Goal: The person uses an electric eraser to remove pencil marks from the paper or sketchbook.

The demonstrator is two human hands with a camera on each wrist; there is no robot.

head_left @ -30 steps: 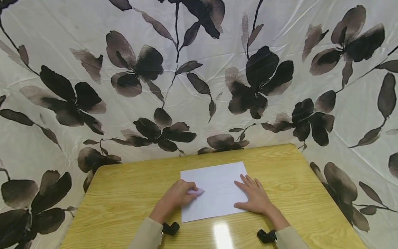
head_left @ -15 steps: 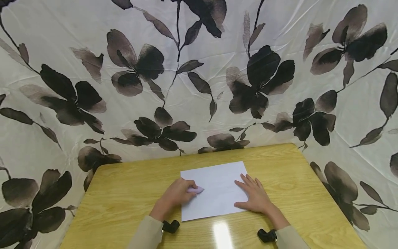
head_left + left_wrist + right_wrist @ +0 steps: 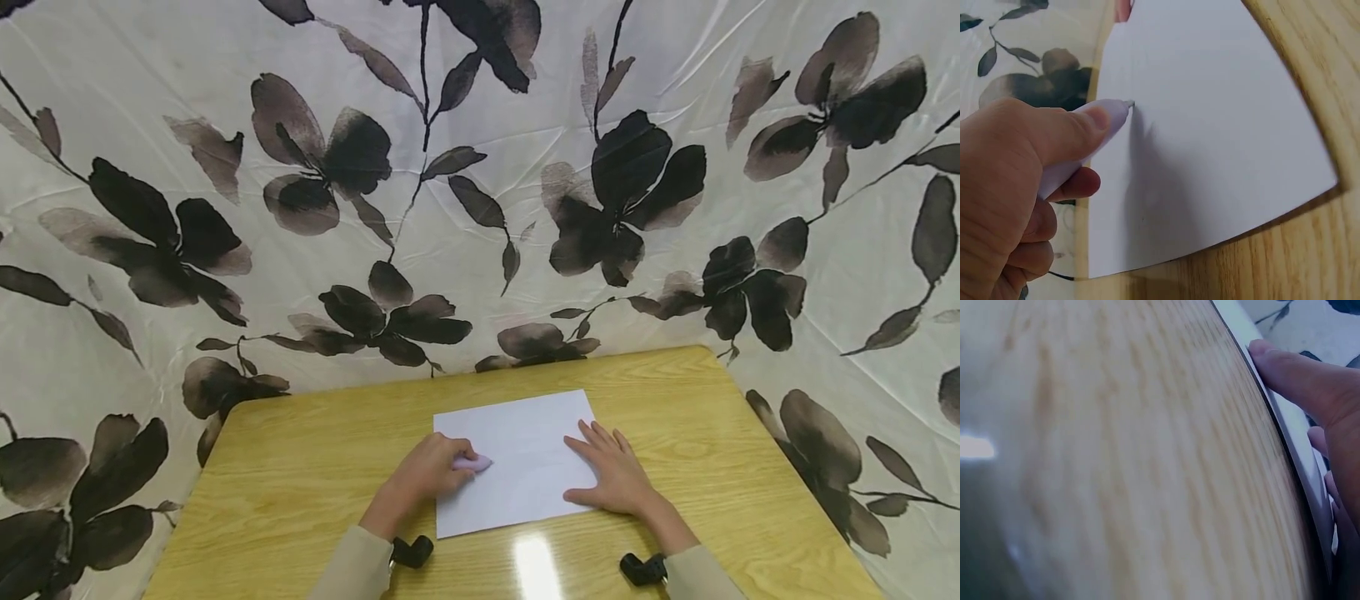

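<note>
A white sheet of paper [image 3: 517, 492] lies on the wooden table. The left hand [image 3: 427, 468], over the sheet's left part, grips a pale purple pen-like tool [image 3: 472, 463] with a thin metal tip. In the left wrist view the thumb presses along the tool [image 3: 1116, 111], fingers curled beneath it, and the tip meets or nearly meets the paper [image 3: 1229, 125]. The right hand [image 3: 617, 473] rests with spread fingers on the sheet's right edge. Its thumb lies at the paper's border [image 3: 1300, 444] in the right wrist view.
The yellow wood-grain table [image 3: 300, 467] extends around the sheet, with a bright reflection near its front. A white cloth with dark flowers [image 3: 495, 275] hangs behind and beside the table. Black devices [image 3: 412, 552] sit at both wrists.
The left hand and its tool shift very slightly toward the front of the table compared with half a second ago. The right hand stays on the paper.
</note>
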